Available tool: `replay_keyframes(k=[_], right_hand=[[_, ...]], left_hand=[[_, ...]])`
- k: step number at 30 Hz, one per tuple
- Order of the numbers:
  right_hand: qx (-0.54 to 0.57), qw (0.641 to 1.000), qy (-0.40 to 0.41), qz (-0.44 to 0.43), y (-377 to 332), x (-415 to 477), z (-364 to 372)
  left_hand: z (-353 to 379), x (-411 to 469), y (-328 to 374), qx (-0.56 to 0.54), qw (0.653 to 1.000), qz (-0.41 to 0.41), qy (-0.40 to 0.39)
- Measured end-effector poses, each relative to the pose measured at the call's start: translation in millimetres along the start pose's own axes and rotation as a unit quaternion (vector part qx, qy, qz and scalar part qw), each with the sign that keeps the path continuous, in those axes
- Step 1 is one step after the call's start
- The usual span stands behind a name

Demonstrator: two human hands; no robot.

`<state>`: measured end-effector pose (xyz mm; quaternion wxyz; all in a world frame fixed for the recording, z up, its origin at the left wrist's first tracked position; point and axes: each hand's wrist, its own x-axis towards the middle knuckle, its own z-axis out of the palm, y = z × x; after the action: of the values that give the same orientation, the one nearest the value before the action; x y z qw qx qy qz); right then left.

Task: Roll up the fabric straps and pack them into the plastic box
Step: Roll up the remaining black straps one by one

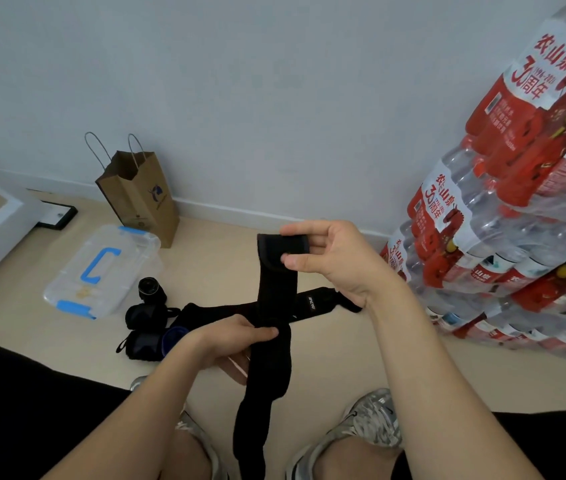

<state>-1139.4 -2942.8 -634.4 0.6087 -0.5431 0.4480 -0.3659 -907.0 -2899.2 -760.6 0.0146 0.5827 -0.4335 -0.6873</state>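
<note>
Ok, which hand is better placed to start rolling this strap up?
The right hand, probably. Its thumb and fingers pinch the top end of the black strap, where a roll would start. The left hand grips the strap's middle, so it suits steadying and feeding the length that hangs below.

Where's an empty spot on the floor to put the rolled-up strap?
Bare floor lies between the paper bag and the water bottle packs. It is crowded beside the plastic box, where rolled straps sit.
</note>
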Motion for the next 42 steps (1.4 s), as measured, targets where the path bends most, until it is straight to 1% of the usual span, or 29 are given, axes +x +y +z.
replay_keyframes(k=[1,2,3,4,6,7,8,9,10,12,13,17,19,21,24,25,27,29,32,33,36,38,40,42], right_hand=[[-0.008,1.000,0.015,0.013,4.0,1.2,2.5],[-0.012,0.999,0.029,0.029,8.6,2.3,5.1],[-0.014,0.998,0.042,0.046,12.8,3.1,7.9],[-0.020,0.996,0.056,0.062,16.7,3.8,10.5],[-0.037,0.992,0.084,0.088,22.7,4.7,15.1],[-0.033,0.991,0.094,0.092,25.1,5.0,17.3],[-0.017,0.990,0.102,0.092,26.8,5.3,19.4],[0.002,0.990,0.106,0.090,27.4,5.6,21.8],[0.019,0.990,0.111,0.087,27.1,5.8,23.9],[0.051,0.989,0.120,0.077,25.6,6.7,26.7],[0.072,0.987,0.121,0.073,24.5,6.9,26.7],[0.178,0.979,0.076,0.055,20.1,3.4,19.6],[0.228,0.970,0.069,0.040,17.7,1.5,15.5],[0.241,0.968,0.068,0.028,15.2,1.5,12.7],[0.188,0.980,0.066,0.005,10.5,2.0,9.7],[0.154,0.986,0.068,-0.005,8.5,2.1,8.2],[0.048,0.995,0.081,-0.029,5.0,2.2,5.2],[-0.070,0.990,0.111,-0.052,2.6,3.6,2.1],[-0.160,0.970,0.152,-0.098,-1.7,5.7,0.8],[-0.168,0.967,0.154,-0.112,-4.7,5.8,2.2],[-0.128,0.969,0.148,-0.150,-11.1,4.9,9.0],[-0.120,0.965,0.158,-0.174,-14.0,3.1,13.0],[-0.120,0.960,0.166,-0.190,-17.4,0.9,15.1],[-0.118,0.962,0.155,-0.189,-21.4,-1.5,13.6]], left_hand=[[-2.4,0.7,1.3,0.032,0.999,0.000,0.016],[-4.1,1.2,4.4,0.059,0.997,0.010,0.051],[-5.3,2.8,10.2,0.074,0.991,0.030,0.108],[-6.3,4.9,17.6,0.076,0.978,0.065,0.183],[-7.8,-0.9,39.2,0.025,0.927,0.153,0.342],[-8.9,-7.8,51.0,-0.012,0.900,0.202,0.387],[-10.6,-15.1,61.9,-0.035,0.883,0.254,0.392],[-11.4,-23.1,71.4,-0.038,0.879,0.304,0.365],[-11.1,-30.6,79.2,-0.033,0.881,0.348,0.320],[-7.4,-42.1,88.6,-0.024,0.884,0.402,0.239],[-5.2,-45.6,90.6,-0.019,0.879,0.419,0.225],[-2.9,-58.2,98.2,0.011,0.872,0.431,0.232],[-6.9,-64.3,101.4,0.021,0.869,0.439,0.228],[-10.0,-67.9,104.5,0.013,0.864,0.447,0.233],[-8.7,-71.7,109.5,0.006,0.852,0.456,0.255],[-7.9,-72.8,110.9,0.002,0.852,0.456,0.256],[-6.8,-75.7,112.7,-0.015,0.859,0.446,0.251],[-7.7,-78.2,114.3,-0.022,0.862,0.438,0.254],[-6.6,-83.0,117.8,-0.023,0.860,0.440,0.258],[-5.1,-84.7,119.3,-0.032,0.858,0.443,0.257],[0.3,-89.6,124.2,-0.078,0.855,0.448,0.249],[1.4,-92.1,126.4,-0.101,0.856,0.447,0.240],[-0.2,-95.3,126.8,-0.125,0.860,0.443,0.220],[-3.0,-97.8,125.8,-0.156,0.868,0.433,0.187]])
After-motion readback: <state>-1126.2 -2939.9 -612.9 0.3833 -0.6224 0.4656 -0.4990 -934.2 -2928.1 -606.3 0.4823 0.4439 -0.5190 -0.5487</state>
